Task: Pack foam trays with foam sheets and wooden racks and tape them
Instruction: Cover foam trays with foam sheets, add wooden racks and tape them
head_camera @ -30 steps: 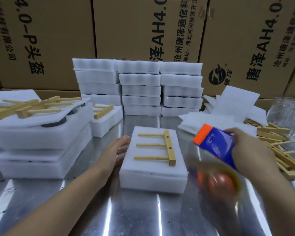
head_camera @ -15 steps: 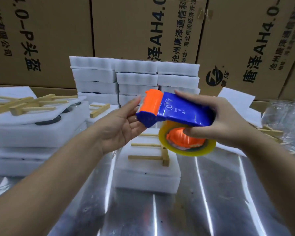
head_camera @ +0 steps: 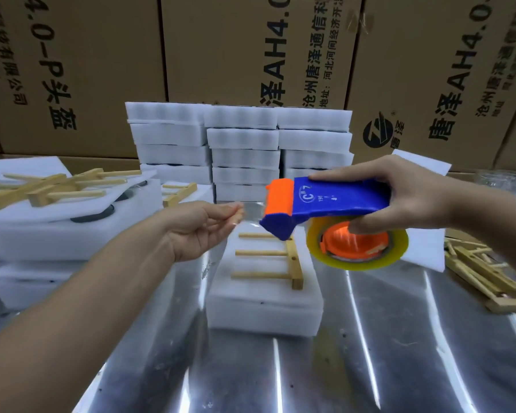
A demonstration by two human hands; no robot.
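A white foam tray [head_camera: 262, 311] lies on the metal table [head_camera: 370, 353] in the middle, topped by a foam sheet and a wooden rack [head_camera: 292, 257]. Above it my right hand [head_camera: 399, 198] grips a blue and orange tape dispenser [head_camera: 331, 207] with a roll of clear tape [head_camera: 358, 248]. My left hand [head_camera: 203, 228] pinches the free end of the tape [head_camera: 251, 208], drawn a short way out from the dispenser's orange head.
Stacks of packed foam trays [head_camera: 239, 150] stand behind, before cardboard boxes [head_camera: 251, 49]. More foam trays with wooden racks [head_camera: 51, 186] lie at the left. Loose wooden racks [head_camera: 483, 269] and foam sheets [head_camera: 420, 165] lie at the right.
My right hand lifted the dispenser from the right to above the tray. My left hand left the tray's side, rose to the dispenser's head, took the tape end and pulled it leftward.
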